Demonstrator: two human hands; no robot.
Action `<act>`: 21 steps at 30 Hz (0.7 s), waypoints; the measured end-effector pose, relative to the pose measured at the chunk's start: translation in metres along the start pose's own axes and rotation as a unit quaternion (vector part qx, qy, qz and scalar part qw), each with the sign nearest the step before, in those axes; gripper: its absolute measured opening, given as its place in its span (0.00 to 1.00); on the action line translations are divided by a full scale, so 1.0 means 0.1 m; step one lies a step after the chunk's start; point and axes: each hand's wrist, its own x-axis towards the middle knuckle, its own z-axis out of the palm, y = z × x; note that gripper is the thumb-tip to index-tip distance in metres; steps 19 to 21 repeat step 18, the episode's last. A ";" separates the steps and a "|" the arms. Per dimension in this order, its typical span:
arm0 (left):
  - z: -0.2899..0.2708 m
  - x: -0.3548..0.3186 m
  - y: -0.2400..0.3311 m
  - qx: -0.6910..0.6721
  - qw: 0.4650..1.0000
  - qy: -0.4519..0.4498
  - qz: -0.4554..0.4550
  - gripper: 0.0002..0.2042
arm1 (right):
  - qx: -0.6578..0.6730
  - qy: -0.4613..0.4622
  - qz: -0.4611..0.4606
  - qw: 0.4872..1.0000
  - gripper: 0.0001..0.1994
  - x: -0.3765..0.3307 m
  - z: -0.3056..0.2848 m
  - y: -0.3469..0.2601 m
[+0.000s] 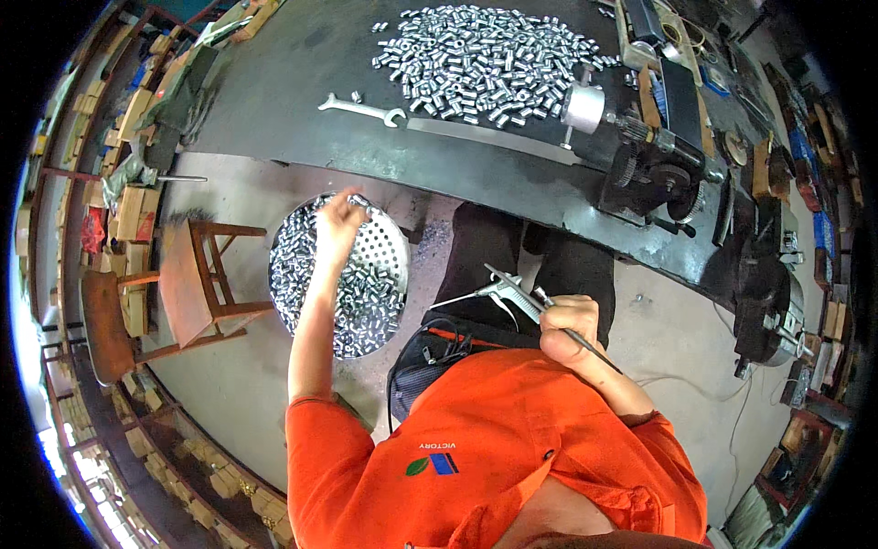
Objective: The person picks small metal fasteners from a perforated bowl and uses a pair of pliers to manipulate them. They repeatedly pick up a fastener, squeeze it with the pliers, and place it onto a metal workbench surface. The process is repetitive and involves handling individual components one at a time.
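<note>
My left hand is over a round perforated metal basin that stands low, left of my legs. Its fingers are loosely bent and apart, and nothing shows between them. Short, shiny metal sleeves fill much of the basin, leaving bare holes at its upper right. In front of my body, my right hand is closed around a metal caliper, whose jaws point left above my lap. A small bright metal bit shows beside my right fingers; whether it belongs to the caliper I cannot tell.
On the dark workbench ahead lie a large heap of similar sleeves and an open-ended wrench. A geared machine stands at the bench's right. A wooden chair is left of the basin; shelves line the left.
</note>
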 end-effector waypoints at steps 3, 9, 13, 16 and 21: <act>-0.27 -0.10 -1.27 0.073 0.994 -0.050 -0.065 0.15 | 0.007 -0.005 -0.003 1.000 0.14 0.03 0.03 0.00; -0.09 0.10 -1.58 0.443 0.893 0.009 -0.079 0.19 | 0.000 -0.019 -0.002 1.000 0.12 0.10 0.07 0.00; 0.09 0.18 -1.63 0.504 0.855 0.027 -0.120 0.17 | -0.009 -0.016 0.002 1.000 0.11 0.10 0.10 -0.01; 0.10 0.19 -1.65 0.505 0.855 0.021 -0.119 0.18 | -0.027 -0.010 0.011 1.000 0.11 0.06 0.11 0.01; 0.02 0.16 -1.76 0.473 0.875 0.024 -0.100 0.20 | -0.024 -0.014 0.020 0.999 0.10 0.05 0.12 0.01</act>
